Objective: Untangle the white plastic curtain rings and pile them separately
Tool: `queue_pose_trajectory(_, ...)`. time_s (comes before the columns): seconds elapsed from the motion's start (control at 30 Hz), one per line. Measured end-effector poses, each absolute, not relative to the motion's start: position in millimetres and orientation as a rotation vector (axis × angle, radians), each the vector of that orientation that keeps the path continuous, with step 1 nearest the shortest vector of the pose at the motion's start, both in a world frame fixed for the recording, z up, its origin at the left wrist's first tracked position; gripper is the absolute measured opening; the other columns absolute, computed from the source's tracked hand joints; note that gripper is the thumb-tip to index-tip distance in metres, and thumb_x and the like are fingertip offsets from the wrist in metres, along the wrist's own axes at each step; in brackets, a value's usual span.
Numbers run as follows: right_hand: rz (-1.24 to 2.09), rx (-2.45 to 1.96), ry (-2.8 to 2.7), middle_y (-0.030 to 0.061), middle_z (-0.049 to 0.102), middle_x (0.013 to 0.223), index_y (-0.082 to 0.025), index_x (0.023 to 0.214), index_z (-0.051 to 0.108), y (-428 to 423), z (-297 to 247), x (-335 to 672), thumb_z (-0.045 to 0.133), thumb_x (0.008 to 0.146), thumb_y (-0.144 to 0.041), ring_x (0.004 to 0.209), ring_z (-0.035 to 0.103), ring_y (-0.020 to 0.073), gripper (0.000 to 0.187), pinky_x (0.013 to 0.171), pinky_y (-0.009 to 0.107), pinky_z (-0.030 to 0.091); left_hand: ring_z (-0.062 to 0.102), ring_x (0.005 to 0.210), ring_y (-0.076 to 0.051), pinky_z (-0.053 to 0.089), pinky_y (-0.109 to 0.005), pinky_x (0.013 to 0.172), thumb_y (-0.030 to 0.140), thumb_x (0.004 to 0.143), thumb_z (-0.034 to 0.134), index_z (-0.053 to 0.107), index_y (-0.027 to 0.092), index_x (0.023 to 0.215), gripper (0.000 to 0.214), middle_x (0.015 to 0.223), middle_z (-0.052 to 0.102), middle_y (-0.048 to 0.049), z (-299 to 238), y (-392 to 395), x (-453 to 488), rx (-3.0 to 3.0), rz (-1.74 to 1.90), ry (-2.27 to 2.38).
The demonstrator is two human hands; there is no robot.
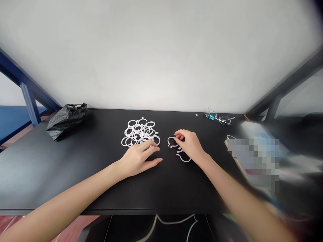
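Observation:
A pile of white plastic curtain rings (137,129) lies on the black table, overlapping one another. My left hand (138,156) rests at the pile's near right edge, thumb and fingers apart, with nothing visible between them. To the right, my right hand (188,143) pinches an opened white curtain ring (169,140) between thumb and fingers, its gap facing down. Just below that hand lies another open curtain ring (186,161), partly covered by it. Small knobbed ends of rings show between these two; my right hand hides how they connect.
A crumpled black plastic bag (68,121) sits at the back left. Eyeglasses (218,118) lie near the wall (161,60). Blurred, pixelated items (254,158) cover the right side. The table's front edge (141,211) runs below my arms, with white cables (174,222) underneath.

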State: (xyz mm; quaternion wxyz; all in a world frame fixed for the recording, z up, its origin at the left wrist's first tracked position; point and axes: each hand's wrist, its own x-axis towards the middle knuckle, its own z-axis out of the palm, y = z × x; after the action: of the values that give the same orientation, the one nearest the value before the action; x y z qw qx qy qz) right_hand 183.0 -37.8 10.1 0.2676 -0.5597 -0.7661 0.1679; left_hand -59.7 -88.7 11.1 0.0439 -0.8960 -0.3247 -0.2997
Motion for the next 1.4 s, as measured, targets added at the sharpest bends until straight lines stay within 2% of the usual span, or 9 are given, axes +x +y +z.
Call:
queue_pose_trajectory(0.23, 0.407, -1.307, -2.103, 0.0026, 0.069, 0.077, -0.022, 0.083, 0.064, -49, 21, 175, 0.061, 0.086, -0.020, 0.078, 0.064, 0.0204, 0.004, 0.086, 0.040, 0.046, 0.066, 0.074, -0.013, 0.053, -0.021, 0.059, 0.040, 0.095, 0.051, 0.052, 0.019, 0.121, 0.033, 0.102, 0.065, -0.0070, 7, -88, -60, -2.745, -0.898, -1.010)
queue_pose_trajectory(0.4, 0.769, -1.017, -2.077, 0.0025, 0.067, 0.082, -0.022, 0.085, 0.063, -71, 36, 159, 0.057, 0.090, -0.025, 0.075, 0.063, 0.0166, 0.009, 0.072, 0.030, 0.050, 0.062, 0.068, -0.012, 0.050, -0.021, 0.057, 0.036, 0.097, 0.048, 0.048, 0.019, 0.126, 0.033, 0.093, 0.064, -0.0049, 7, -89, -60, -2.827, -0.915, -0.942)
queue_pose_trajectory(0.53, 0.918, -0.913, -2.123, 0.0016, 0.064, 0.079, -0.021, 0.082, 0.062, -82, 34, 150, 0.057, 0.090, -0.026, 0.072, 0.062, 0.0154, 0.011, 0.070, 0.029, 0.051, 0.059, 0.067, -0.013, 0.048, -0.023, 0.059, 0.030, 0.100, 0.041, 0.058, 0.018, 0.104, 0.021, 0.079, 0.062, -0.0035, 12, -91, -60, -2.945, -0.899, -0.909)
queue_pose_trajectory(0.6, 0.964, -0.900, -2.124, 0.0013, 0.063, 0.075, -0.021, 0.081, 0.063, -84, 32, 149, 0.059, 0.089, -0.029, 0.069, 0.060, 0.0148, 0.012, 0.068, 0.028, 0.051, 0.055, 0.064, -0.013, 0.045, -0.024, 0.057, 0.029, 0.101, 0.038, 0.058, 0.017, 0.088, 0.028, 0.071, 0.059, -0.0030, 13, -90, -60, -2.978, -0.907, -0.947)
queue_pose_trajectory(0.8, 1.167, -0.899, -1.932, 0.0015, 0.067, 0.076, -0.019, 0.095, 0.067, -84, 37, 154, 0.061, 0.088, -0.032, 0.067, 0.062, 0.0136, 0.016, 0.064, 0.027, 0.053, 0.032, 0.047, -0.008, 0.030, -0.022, 0.047, 0.037, 0.102, 0.031, 0.044, 0.017, 0.063, 0.046, 0.054, 0.035, 0.0048, 14, -88, -61, -3.331, -0.908, -1.358)
queue_pose_trajectory(0.9, 1.357, -0.831, -1.919, 0.0036, 0.070, 0.084, -0.018, 0.104, 0.069, -86, 42, 155, 0.063, 0.086, -0.032, 0.074, 0.067, 0.0151, 0.024, 0.069, 0.028, 0.056, 0.027, 0.047, -0.007, 0.026, -0.021, 0.047, 0.039, 0.102, 0.032, 0.046, 0.016, 0.065, 0.045, 0.053, 0.030, 0.0062, 15, -87, -60, -3.519, -0.835, -1.448)
queue_pose_trajectory(1.1, 1.373, -0.857, -1.952, 0.0033, 0.072, 0.082, -0.018, 0.092, 0.072, -89, 37, 150, 0.067, 0.084, -0.035, 0.073, 0.068, 0.0159, 0.019, 0.069, 0.028, 0.056, 0.030, 0.050, -0.008, 0.027, -0.021, 0.049, 0.035, 0.098, 0.037, 0.044, 0.017, 0.068, 0.036, 0.055, 0.033, 0.0061, 18, -90, -59, -3.541, -0.856, -1.526)
queue_pose_trajectory(1.27, 1.204, -0.879, -1.869, 0.0028, 0.072, 0.080, -0.019, 0.085, 0.070, -89, 32, 148, 0.063, 0.088, -0.035, 0.072, 0.068, 0.0160, 0.018, 0.070, 0.029, 0.056, 0.040, 0.053, -0.010, 0.036, -0.023, 0.056, 0.033, 0.097, 0.036, 0.044, 0.018, 0.111, 0.022, 0.064, 0.045, 0.0069, 22, -92, -62, -3.494, -1.000, -1.381)
queue_pose_trajectory(1.4, 1.136, -0.838, -1.811, 0.0028, 0.073, 0.081, -0.019, 0.085, 0.070, -91, 28, 145, 0.063, 0.089, -0.032, 0.074, 0.070, 0.0163, 0.015, 0.071, 0.028, 0.057, 0.036, 0.050, -0.008, 0.031, -0.022, 0.051, 0.042, 0.093, 0.047, 0.046, 0.018, 0.102, 0.026, 0.064, 0.041, 0.0074, 17, -91, -63, -3.391, -0.945, -1.410)
